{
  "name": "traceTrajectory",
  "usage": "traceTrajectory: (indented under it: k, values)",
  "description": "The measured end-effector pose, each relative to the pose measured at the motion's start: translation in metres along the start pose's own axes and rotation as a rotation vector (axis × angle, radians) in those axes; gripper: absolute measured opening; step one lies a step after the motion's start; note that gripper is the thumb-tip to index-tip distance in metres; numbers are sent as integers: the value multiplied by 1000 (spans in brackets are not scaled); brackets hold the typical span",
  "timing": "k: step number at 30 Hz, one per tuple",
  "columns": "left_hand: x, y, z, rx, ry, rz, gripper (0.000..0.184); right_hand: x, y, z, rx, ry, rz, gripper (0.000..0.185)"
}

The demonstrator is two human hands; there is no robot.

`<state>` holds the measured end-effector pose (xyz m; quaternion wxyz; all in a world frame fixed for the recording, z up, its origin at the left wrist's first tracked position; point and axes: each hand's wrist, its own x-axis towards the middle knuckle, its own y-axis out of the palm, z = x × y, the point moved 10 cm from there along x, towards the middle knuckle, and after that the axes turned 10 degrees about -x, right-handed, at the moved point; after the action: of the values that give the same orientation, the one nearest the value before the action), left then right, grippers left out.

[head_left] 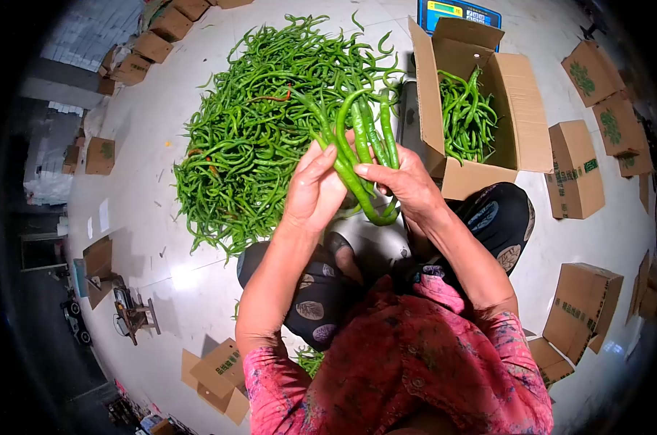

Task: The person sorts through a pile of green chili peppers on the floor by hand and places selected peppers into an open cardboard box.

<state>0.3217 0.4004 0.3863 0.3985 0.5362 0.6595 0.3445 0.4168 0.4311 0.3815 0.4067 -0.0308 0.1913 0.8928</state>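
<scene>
Between my two hands is a small bunch of long green chili peppers (362,138), their tips fanned upward. My left hand (316,177) is closed on the left side of the bunch, thumb laid over a pepper. On the other side, my right hand (406,181) grips the bunch with its thumb across the front. Behind and left of my hands lies a large heap of green chili peppers (241,138) on the floor, with a few red ones in it. To the right, an open cardboard box (527,109) holds more green peppers (467,119).
A blue scale with a keypad (459,11) stands behind the open box. More cardboard boxes (575,170) sit along the right side, and others (154,47) line the upper left. A small wooden stool (132,315) is at the left. Some peppers (310,360) lie beside my leg.
</scene>
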Motion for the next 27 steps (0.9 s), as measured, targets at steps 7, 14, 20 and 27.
traceTrajectory:
  k: [7,14,20,27]
  values:
    - [9,-40,5,40,62,-166,30,8,-8,-13,-328,-181,-75,39]
    - [10,-66,-3,-70,130,-302,22,-5,7,8,-1029,-302,-130,41]
    - [10,-67,-4,-183,140,-230,17,-6,11,1,-1056,-396,-240,25]
    - [2,-29,4,-11,40,50,43,4,-6,-42,-53,137,81,19]
